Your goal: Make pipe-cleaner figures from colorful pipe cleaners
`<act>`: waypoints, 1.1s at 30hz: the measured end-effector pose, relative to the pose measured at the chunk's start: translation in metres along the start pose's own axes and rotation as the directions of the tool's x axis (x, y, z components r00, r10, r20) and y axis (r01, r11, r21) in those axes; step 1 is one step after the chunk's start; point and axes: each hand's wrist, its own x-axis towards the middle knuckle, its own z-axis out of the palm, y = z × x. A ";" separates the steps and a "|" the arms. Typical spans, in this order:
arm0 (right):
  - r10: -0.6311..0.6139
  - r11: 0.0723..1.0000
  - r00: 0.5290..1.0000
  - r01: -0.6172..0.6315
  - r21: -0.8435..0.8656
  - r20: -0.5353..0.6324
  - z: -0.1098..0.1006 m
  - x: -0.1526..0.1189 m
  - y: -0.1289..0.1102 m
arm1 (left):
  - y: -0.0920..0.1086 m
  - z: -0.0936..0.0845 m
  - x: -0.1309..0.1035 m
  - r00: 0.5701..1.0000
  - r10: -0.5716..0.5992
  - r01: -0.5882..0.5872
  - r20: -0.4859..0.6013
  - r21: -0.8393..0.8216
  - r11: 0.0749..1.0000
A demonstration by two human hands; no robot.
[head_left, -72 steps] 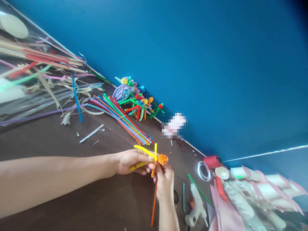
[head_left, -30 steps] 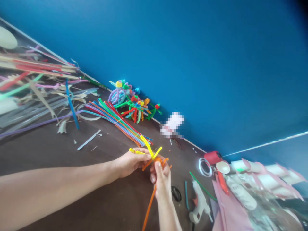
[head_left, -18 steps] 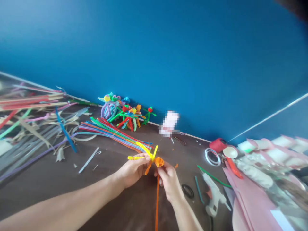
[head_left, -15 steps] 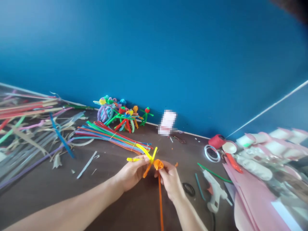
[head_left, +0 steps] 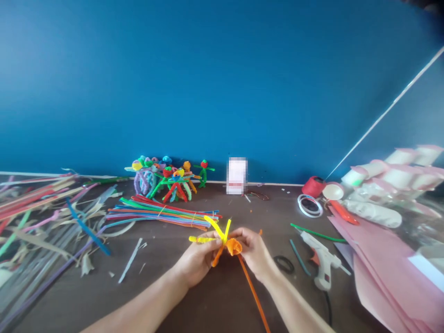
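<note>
Between my hands is a small pipe cleaner figure, with yellow limbs sticking up and to the left and a coiled orange ball on its right. My left hand pinches it where the yellow and orange strands meet. An orange pipe cleaner trails from under the ball toward the lower edge of the view. My right hand is closed at the ball's right side, fingers on the orange pipe cleaner near its upper end. Its fingertips are partly hidden behind the ball.
Behind my hands lies a bundle of coloured pipe cleaners, with several finished figures by the wall. Loose strips cover the left side. To the right are a glue gun, red thread spool, white ring and pink sheets.
The view has levelled and shifted. Both hands and the figure sit slightly lower and to the right in it. The orange tail now slants right where it hung nearly straight.
</note>
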 end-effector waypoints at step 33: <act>0.074 0.936 0.989 -0.113 0.334 0.126 0.003 -0.003 -0.007 | 0.000 -0.004 -0.001 0.998 -0.057 0.057 -0.004 0.055 0.997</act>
